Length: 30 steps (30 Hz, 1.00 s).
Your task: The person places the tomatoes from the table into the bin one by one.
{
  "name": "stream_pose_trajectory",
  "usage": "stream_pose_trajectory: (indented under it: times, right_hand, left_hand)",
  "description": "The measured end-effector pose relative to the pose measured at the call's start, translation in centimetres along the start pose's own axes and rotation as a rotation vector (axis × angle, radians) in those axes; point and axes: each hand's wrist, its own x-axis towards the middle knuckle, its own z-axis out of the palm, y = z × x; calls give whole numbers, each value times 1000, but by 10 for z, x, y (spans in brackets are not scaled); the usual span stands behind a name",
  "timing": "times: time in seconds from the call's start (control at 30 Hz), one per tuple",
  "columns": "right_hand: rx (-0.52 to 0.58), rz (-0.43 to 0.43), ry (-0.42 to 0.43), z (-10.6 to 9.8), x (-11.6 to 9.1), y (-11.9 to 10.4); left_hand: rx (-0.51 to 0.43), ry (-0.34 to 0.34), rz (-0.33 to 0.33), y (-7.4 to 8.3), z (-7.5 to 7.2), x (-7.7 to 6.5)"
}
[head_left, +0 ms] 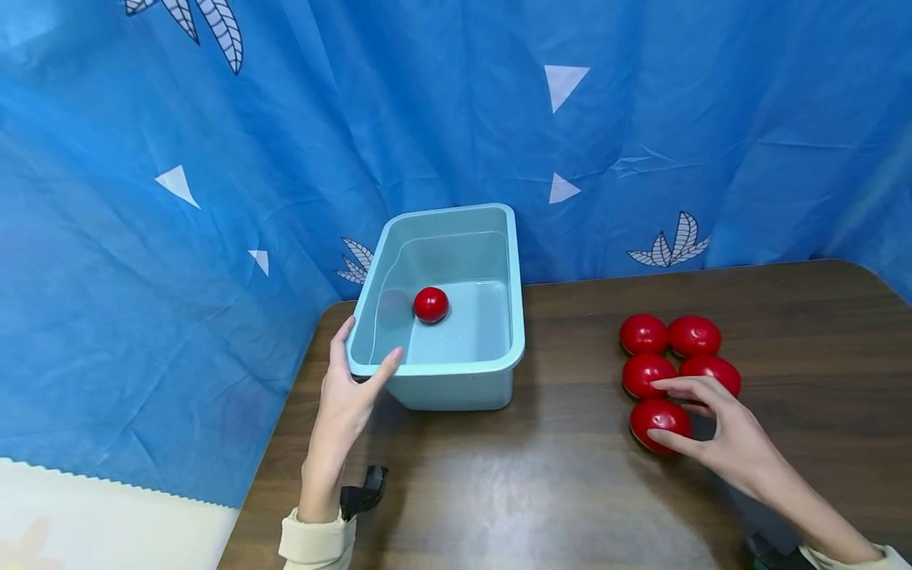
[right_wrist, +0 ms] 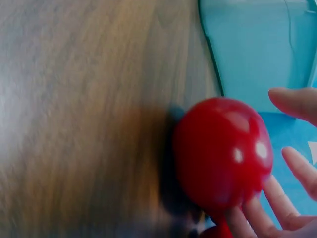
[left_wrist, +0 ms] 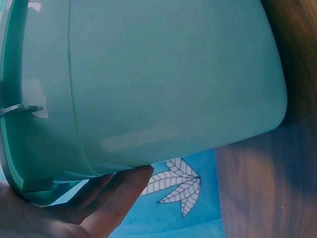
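My left hand (head_left: 349, 400) holds the near left corner of a light blue plastic bin (head_left: 456, 390), its thumb at the front rim. In the left wrist view, fingers (left_wrist: 119, 198) rest along the outer wall below the rim. One glossy, tomato-like red ball (head_left: 431, 305) lies inside the bin. At the right, my right hand (head_left: 720, 427) is spread over the nearest red ball (head_left: 659, 419) of a group. In the right wrist view the thumb and a neighbouring finger stand apart from this ball (right_wrist: 223, 153); other fingertips overlap its edge, and contact is unclear.
Several more red balls (head_left: 644, 334) sit close together in two columns behind the nearest one. The brown wooden table (head_left: 570, 491) runs between bin and balls. A blue patterned cloth (head_left: 442, 103) hangs behind and to the left of the table.
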Motion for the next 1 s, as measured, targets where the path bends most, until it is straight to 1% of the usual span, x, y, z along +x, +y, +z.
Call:
stream_pose_trajectory:
  times: [0.27,0.43,0.57,0.8,0.9,1.0]
  right_hand:
    - [-83,151,-33,11,-11,2]
    - [-84,225,-38,14,-15,3]
    - [-52,271,-54,15,-16,3]
    - [5,284,-61,14,-20,0]
    - [60,298,-58,12,-22,-2]
    - [145,317,-49,8,-21,-6]
  left_hand:
    - [4,-5,4,-1,2,-1]
    - [5,0,8,-2,2,-1]
    - [0,2,17,-3,1,-1]
    - [1,4,3,-2,0,-1]
    - [8,4,2,-1,0,-1]
    - [10,9,0,-1,0,-1]
